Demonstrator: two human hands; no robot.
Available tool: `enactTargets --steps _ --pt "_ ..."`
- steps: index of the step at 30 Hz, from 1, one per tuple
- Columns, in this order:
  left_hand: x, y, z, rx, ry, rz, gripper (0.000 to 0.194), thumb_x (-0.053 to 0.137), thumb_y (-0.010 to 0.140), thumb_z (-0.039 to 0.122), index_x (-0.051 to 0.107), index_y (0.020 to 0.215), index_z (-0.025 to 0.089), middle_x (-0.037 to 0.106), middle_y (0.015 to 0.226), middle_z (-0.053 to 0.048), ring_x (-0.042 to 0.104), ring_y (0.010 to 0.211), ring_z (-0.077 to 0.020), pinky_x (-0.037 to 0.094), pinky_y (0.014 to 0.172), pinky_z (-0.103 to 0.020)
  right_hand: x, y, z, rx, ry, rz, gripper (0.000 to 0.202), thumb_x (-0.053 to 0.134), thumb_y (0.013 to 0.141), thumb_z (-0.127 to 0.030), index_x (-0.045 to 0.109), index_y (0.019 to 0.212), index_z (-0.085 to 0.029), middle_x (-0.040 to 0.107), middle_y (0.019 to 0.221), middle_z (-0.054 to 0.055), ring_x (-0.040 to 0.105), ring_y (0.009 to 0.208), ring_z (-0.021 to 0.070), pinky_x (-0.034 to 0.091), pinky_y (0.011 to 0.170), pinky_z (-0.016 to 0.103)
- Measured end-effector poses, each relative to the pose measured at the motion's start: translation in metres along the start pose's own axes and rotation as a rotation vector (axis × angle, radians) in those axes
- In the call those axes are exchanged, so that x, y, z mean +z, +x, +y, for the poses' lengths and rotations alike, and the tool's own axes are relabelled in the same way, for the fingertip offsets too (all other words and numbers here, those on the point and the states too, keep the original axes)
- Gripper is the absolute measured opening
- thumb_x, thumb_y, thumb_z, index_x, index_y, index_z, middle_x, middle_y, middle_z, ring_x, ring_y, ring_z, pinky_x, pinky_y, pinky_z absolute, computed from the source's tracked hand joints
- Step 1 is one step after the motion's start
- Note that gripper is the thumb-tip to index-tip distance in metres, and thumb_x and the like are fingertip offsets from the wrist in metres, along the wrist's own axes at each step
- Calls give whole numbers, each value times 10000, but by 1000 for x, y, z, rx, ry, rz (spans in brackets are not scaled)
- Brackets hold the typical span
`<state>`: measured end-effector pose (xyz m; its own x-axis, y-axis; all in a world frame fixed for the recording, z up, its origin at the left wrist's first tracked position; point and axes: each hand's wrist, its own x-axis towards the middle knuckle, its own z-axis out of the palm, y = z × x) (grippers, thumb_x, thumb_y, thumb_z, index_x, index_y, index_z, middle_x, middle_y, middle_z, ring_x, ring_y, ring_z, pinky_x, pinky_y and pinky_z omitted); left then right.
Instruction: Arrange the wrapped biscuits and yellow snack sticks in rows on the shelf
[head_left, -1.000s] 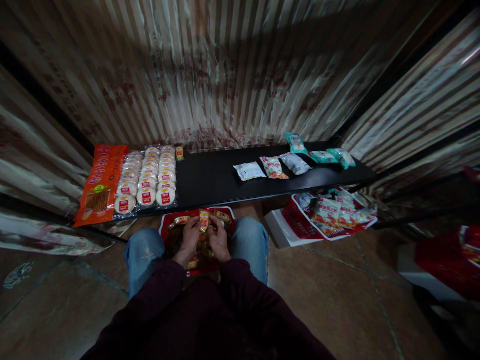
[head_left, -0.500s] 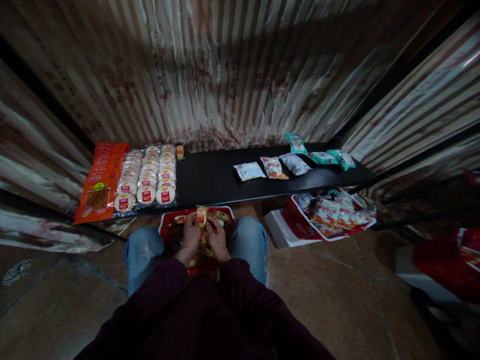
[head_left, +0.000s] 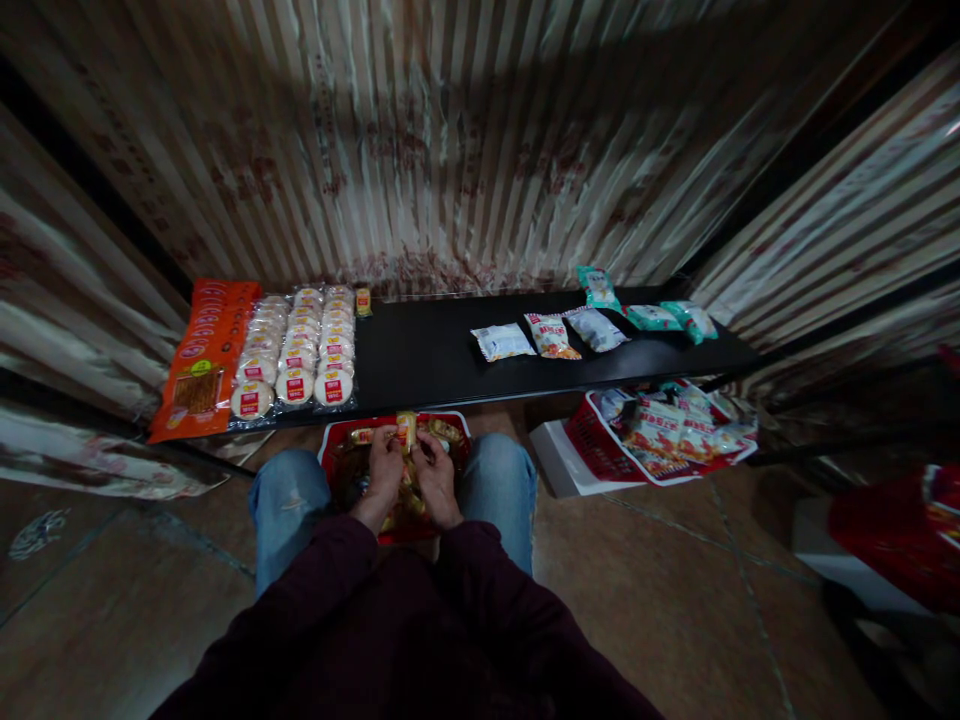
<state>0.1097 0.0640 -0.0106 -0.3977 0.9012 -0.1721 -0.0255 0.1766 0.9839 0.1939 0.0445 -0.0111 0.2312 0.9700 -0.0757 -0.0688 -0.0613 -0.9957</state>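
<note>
Stock laid out on a long black low shelf (head_left: 427,350), recorded as partly filled. At its left end a flat orange printed snack bag (head_left: 201,362) is placed, and just beside it three rows of round white cakes in clear wrappers with red labels (head_left: 300,350). One small yellow-and-red wrapped bar (head_left: 363,301) is set at the back, next to those rows. The middle of the shelf is bare. Toward the right end a short row of small pouches is found: a white one (head_left: 501,342), a red-and-white one (head_left: 550,336), a pale one (head_left: 596,328) and several green ones (head_left: 652,312).

A red plastic basket (head_left: 330,450), held on the lap between the knees in blue jeans, is well stocked with small gold-wrapped pieces. One small gold-and-yellow wrapped snack bar (head_left: 406,429) is held upright over the basket, short of the shelf edge. The left hand (head_left: 385,462) is closed around its left side with fingers curled; the right hand (head_left: 433,470) is pinched onto its right side. Whether further pieces are kept in either palm cannot be told.

A second red basket (head_left: 600,440) of mixed red-and-white packets is left on the tiled floor to the right, under the shelf end.

Judged state: two groups are set out, the gold bars mostly not yet placed, much remaining in both baskets.
</note>
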Motion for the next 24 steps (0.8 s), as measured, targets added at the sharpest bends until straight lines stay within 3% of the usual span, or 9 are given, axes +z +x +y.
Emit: enactTargets --steps 6,13,24 --pt "1 -4 11 -70 -41 -21 123 482 783 185 590 837 210 604 882 -20 572 856 -145 441 850 -288 0 -4 -10 -64 -74 30 307 572 807 -334 667 1062 -193 692 1106 68 625 1038 203 456 980 361" --pt "3 -12 27 -109 -184 -61 113 613 727 276 618 807 195 626 864 -27 569 842 -154 438 820 -270 -2 -5 -16 -192 -142 15 302 489 846 -254 669 1085 -206 675 1133 66 595 1083 197 419 1020 368" --pt "5 -12 25 -159 -194 -77 176 657 677 247 653 839 178 654 872 -40 594 838 -162 443 817 -291 -5 -5 -18 -192 -163 21 351 455 822 -196 658 1107 -210 667 1166 59 586 1105 199 405 1033 374"
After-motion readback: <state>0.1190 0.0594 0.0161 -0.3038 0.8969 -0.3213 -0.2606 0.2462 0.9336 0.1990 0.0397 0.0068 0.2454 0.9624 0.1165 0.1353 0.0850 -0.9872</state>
